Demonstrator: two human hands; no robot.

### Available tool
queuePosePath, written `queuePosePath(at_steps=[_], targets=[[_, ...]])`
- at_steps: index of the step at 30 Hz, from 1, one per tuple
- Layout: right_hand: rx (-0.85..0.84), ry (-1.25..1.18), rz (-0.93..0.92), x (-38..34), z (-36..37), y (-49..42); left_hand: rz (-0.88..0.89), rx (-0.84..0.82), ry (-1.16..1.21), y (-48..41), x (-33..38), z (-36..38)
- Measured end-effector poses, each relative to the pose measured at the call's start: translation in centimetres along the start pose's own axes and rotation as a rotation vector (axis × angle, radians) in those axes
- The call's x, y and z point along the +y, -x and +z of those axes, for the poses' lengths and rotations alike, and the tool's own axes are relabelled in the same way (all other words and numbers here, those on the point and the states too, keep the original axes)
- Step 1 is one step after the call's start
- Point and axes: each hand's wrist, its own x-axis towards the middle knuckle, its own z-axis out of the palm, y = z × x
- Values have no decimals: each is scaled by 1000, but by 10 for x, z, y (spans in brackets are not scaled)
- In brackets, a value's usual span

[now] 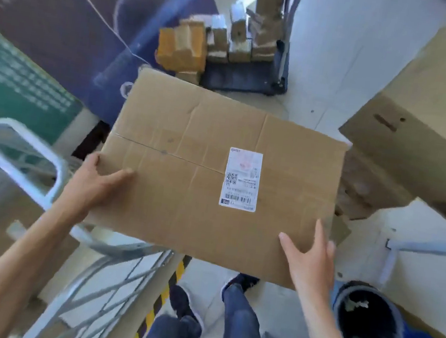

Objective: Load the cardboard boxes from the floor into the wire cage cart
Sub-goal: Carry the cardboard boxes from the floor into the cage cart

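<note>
**Up in the air, halfway there**

Close by, L hand (pixel 98 180) grips the cardboard box (pixel 191 142) by its left edge, thumb on top. R hand (pixel 309 259) lies flat on the near right corner, fingers straight. Box is held up, partly over the white rail of the wire cage cart (pixel 56 175). Step: carrying it in. Nxt, I think: swing left & lower it inside. Far off, more boxes (pixel 419 132) wait.

The label (pixel 242 179) is unreadably blurred; the wire cage cart (pixel 57 181) runs off-frame.
</note>
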Motion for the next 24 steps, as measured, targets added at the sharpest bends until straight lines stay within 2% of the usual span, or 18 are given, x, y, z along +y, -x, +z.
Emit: queuePosePath(at_steps=[5, 12, 18, 24], targets=[[-49, 52, -281, -100, 14, 91, -80, 305, 134, 80, -68, -144], [-155, 165, -659, -183, 110, 260, -226, 555, 391, 214, -251, -303], [-305, 324, -828, -210, 223, 381, -406, 732, 583, 299, -409, -362], [-352, 481, -923, -224, 298, 442, -547, 772, 720, 324, -508, -366]])
